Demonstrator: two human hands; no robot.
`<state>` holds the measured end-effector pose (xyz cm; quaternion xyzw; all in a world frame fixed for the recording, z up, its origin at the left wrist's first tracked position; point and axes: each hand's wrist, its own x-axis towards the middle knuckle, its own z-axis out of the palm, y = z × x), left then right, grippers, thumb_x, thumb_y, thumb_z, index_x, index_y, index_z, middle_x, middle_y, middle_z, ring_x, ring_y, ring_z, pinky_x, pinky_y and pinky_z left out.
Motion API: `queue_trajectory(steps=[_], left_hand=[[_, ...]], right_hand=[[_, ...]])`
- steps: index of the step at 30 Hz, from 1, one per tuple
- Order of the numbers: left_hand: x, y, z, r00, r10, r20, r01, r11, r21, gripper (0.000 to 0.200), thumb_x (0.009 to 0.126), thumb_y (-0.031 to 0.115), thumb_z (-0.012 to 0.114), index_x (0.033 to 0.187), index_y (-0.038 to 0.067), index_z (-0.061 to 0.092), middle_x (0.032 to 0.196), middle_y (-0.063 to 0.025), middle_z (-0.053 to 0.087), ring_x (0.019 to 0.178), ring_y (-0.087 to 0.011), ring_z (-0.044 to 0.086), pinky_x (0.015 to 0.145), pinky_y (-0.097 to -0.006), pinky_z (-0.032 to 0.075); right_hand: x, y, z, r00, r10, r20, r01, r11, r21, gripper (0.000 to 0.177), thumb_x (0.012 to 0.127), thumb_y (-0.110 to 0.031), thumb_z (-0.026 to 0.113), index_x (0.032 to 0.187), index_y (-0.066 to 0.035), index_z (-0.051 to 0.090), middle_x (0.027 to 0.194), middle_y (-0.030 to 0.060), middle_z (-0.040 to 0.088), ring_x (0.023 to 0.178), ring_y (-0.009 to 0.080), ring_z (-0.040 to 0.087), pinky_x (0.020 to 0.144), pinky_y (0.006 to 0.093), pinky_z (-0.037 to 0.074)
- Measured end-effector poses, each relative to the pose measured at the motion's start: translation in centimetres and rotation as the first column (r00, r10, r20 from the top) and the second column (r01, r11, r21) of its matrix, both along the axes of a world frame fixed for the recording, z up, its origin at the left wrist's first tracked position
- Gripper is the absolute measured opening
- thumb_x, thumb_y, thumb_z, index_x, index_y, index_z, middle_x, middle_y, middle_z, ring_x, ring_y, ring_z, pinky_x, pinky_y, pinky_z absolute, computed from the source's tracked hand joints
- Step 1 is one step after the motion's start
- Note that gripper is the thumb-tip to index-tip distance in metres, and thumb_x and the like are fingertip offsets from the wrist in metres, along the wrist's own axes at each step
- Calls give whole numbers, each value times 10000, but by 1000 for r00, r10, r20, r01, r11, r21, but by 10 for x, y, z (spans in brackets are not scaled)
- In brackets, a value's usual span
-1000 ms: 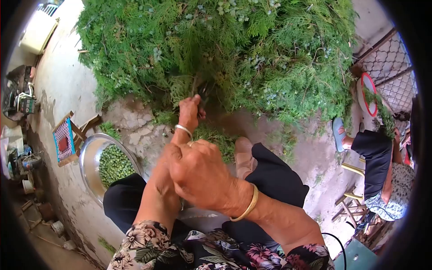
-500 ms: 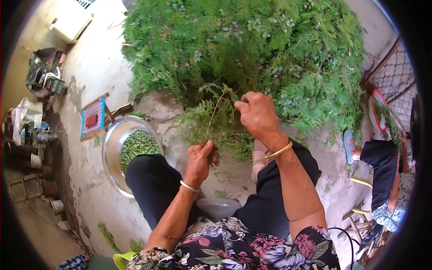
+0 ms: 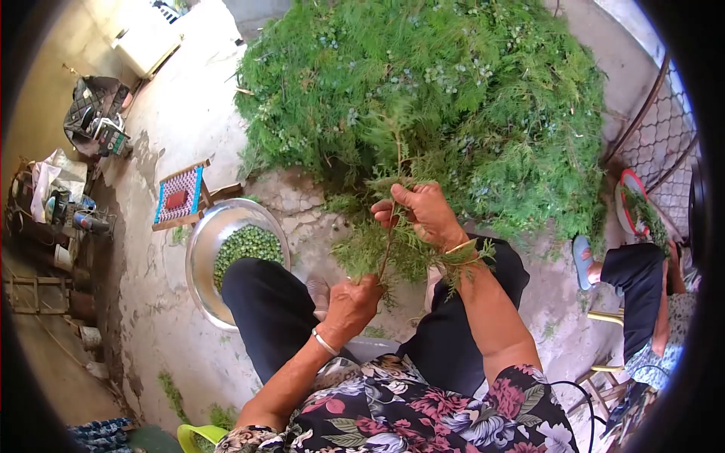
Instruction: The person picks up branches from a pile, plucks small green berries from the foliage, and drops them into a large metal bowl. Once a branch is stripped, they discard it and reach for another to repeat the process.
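Note:
A leafy evergreen branch (image 3: pixel 389 245) stands upright between my hands, over my knees. My left hand (image 3: pixel 353 306) is closed round the lower end of its stem. Higher up, my right hand (image 3: pixel 424 215) has its fingers pinched on the same branch, and sprigs hang past my right wrist. Beyond them rises a big heap of green branches (image 3: pixel 445 106) with bluish berries. Beside my left knee, a metal basin (image 3: pixel 198 281) holds a pile of green berries (image 3: pixel 249 248).
A small woven stool (image 3: pixel 180 198) stands behind the basin. Clutter (image 3: pixel 57 204) lines the left wall. At the right sits another person (image 3: pixel 642 279) near a red-rimmed tray (image 3: pixel 625 208). A yellow-green container (image 3: pixel 192 434) is at the bottom left.
My right hand has come down onto the branch and closed on it. My left hand has shifted right, and the branch between them looks fuller. The view has moved slightly.

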<state>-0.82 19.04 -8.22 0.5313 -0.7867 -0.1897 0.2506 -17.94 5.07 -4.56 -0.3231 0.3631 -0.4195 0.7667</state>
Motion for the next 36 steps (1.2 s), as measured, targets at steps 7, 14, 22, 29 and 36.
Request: queue_trajectory(steps=[7, 14, 22, 29, 36], left_hand=[[6, 12, -11, 992, 49, -114, -48, 999, 8, 114, 772, 93, 657, 849, 17, 623, 588, -179, 541, 552, -364, 548, 490, -433, 391], [9, 13, -3, 993, 96, -62, -90, 992, 91, 148, 747, 114, 688, 771, 7, 588, 588, -200, 529, 547, -384, 539, 489, -429, 395], [57, -33, 56, 938, 283, -199, -275, 959, 66, 299, 771, -5, 626, 1070, -16, 604, 674, -73, 614, 584, -80, 551, 533, -239, 449], [63, -75, 107, 404, 344, -848, -70, 936, 346, 294, 876, 141, 598, 1088, -62, 580, 855, -118, 644, 636, -133, 579, 536, -252, 478], [50, -72, 122, 504, 353, -789, -39, 921, 387, 333, 833, 154, 659, 1093, -41, 588, 715, -107, 625, 503, -114, 518, 421, -202, 399]], right_hand=[[-7, 9, 15, 989, 117, 85, -101, 980, -172, 245, 930, -143, 506, 1096, 34, 532, 894, 198, 643, 803, 280, 653, 670, 380, 546], [-15, 11, 18, 966, 213, 148, -181, 962, -205, 229, 914, -90, 501, 1098, 40, 545, 900, 184, 643, 791, 267, 642, 701, 367, 517], [-17, 13, 21, 937, 348, 11, -330, 897, -296, 204, 899, -58, 507, 1060, 49, 572, 821, 160, 654, 742, 232, 637, 689, 343, 516], [-10, 19, 26, 852, 492, -178, -523, 795, -306, 192, 871, -89, 579, 985, 62, 617, 800, 161, 657, 706, 225, 642, 665, 333, 519], [-9, 20, 16, 803, 523, -285, -586, 780, -219, 181, 873, -90, 591, 1000, 39, 610, 779, 132, 673, 673, 191, 650, 634, 307, 532]])
